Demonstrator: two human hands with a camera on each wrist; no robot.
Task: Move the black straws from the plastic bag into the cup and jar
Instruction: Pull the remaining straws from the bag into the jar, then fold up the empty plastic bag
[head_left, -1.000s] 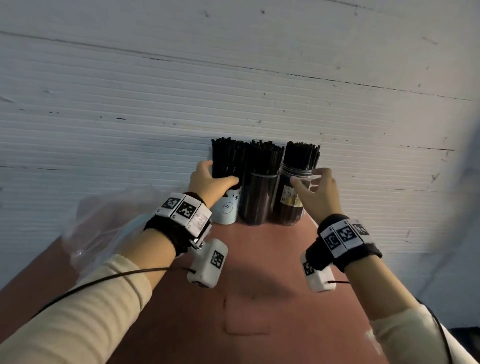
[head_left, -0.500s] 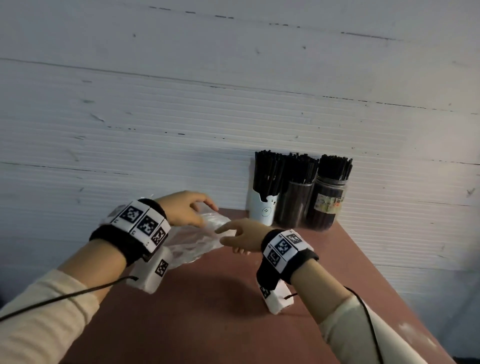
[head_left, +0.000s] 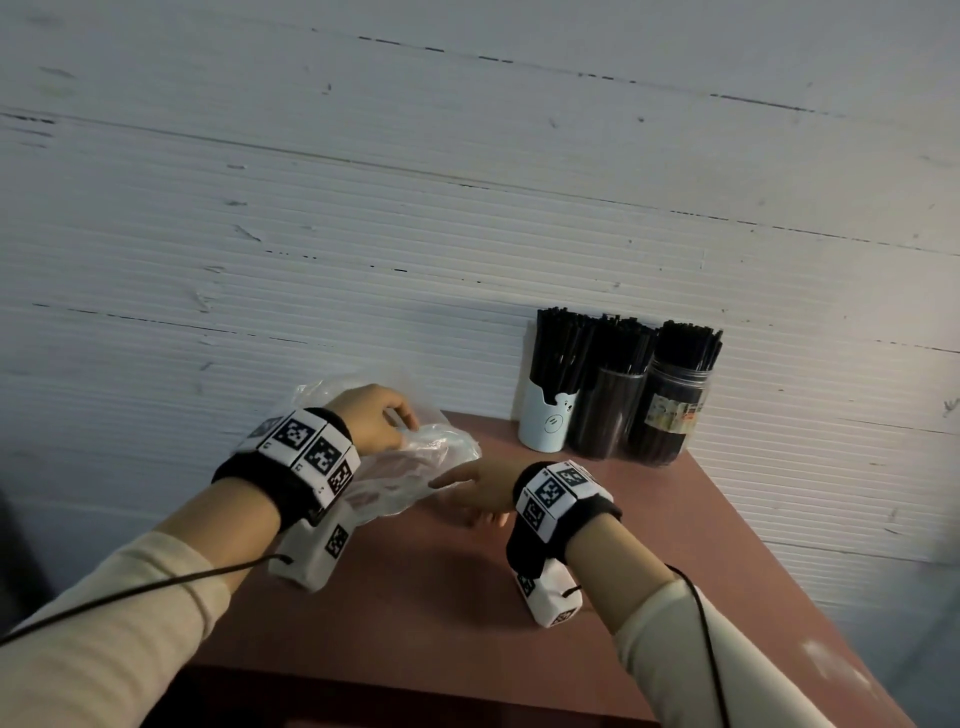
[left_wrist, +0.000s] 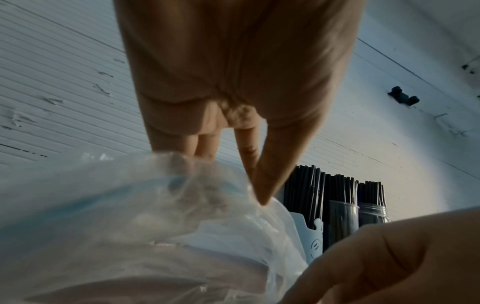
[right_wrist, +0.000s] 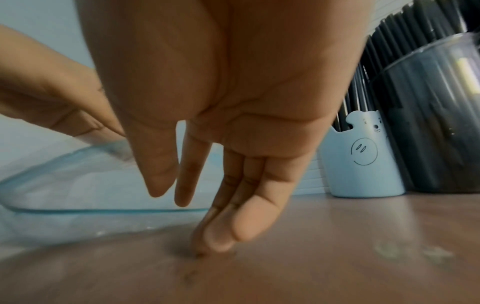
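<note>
- The plastic bag lies crumpled and clear on the far left part of the reddish bench, close to the white ribbed wall.
- No black straw shows inside the bag in any view; a thin blue line runs along its edge.
- The left hand rests on top of the bag, its fingers pointing down into the plastic; in the left wrist view the thumb and forefinger seem to pinch a fold, though the film blurs the contact.
- The right hand sits just right of the bag, its fingers straight and relaxed, grasping nothing. The tips of the lower fingers touch the bench surface, and the thumb and forefinger reach toward the bag's near edge.
- The black straws stand upright in three containers in a tight row at the far right corner of the bench, against the wall.
- Leftmost of the row is the pale blue cup with a smiling face drawn on it.
- In the middle is a clear tumbler, dark with straws.
- Rightmost is the jar, which bears a paper label.
- Both wrists carry black bands with square black-and-white markers, and a thin black cable runs along each cream sleeve.
</note>
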